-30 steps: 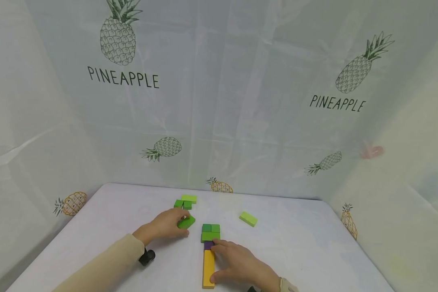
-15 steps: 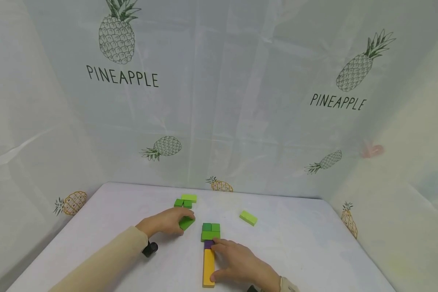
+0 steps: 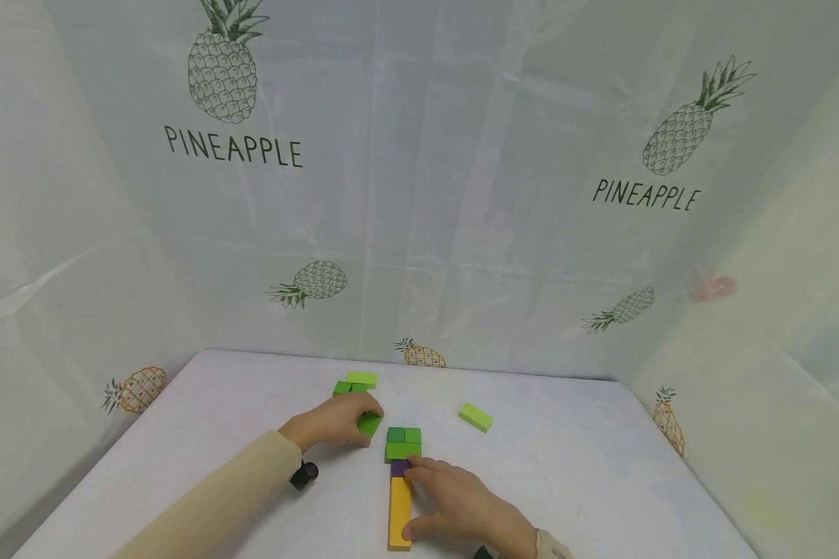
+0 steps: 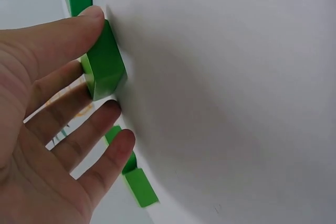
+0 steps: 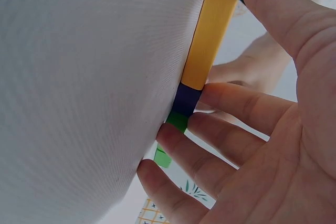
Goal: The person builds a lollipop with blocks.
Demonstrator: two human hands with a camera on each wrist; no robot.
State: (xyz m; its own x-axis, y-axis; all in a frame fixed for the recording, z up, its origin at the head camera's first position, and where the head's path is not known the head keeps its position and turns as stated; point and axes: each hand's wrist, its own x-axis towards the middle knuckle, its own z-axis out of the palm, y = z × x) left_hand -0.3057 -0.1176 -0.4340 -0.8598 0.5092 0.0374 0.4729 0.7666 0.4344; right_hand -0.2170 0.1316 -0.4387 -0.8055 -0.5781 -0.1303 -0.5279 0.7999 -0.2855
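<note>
My left hand (image 3: pixel 337 419) pinches a green block (image 4: pixel 106 61) between thumb and fingers, close to the table, left of the row of blocks. In the left wrist view the two lower fingers are off the block. My right hand (image 3: pixel 454 501) rests along the right side of the row. Its thumb touches the long yellow block (image 3: pixel 399 514); fingertips touch the small purple block (image 5: pixel 187 98) and reach near the green ones. Beyond the purple block, a green block (image 3: pixel 403 452) lies crosswise, with two small green blocks (image 3: pixel 395 435) side by side behind it.
Two small green blocks (image 3: pixel 342 387) and a light green block (image 3: pixel 362 379) lie behind my left hand. Another light green block (image 3: pixel 475 417) lies at an angle, right of the row. A pineapple-print sheet (image 3: pixel 419 194) hangs behind the white table (image 3: pixel 601 466).
My left hand has closed around the green block and moved it a little to the right, toward the row. The right hand has stayed in place.
</note>
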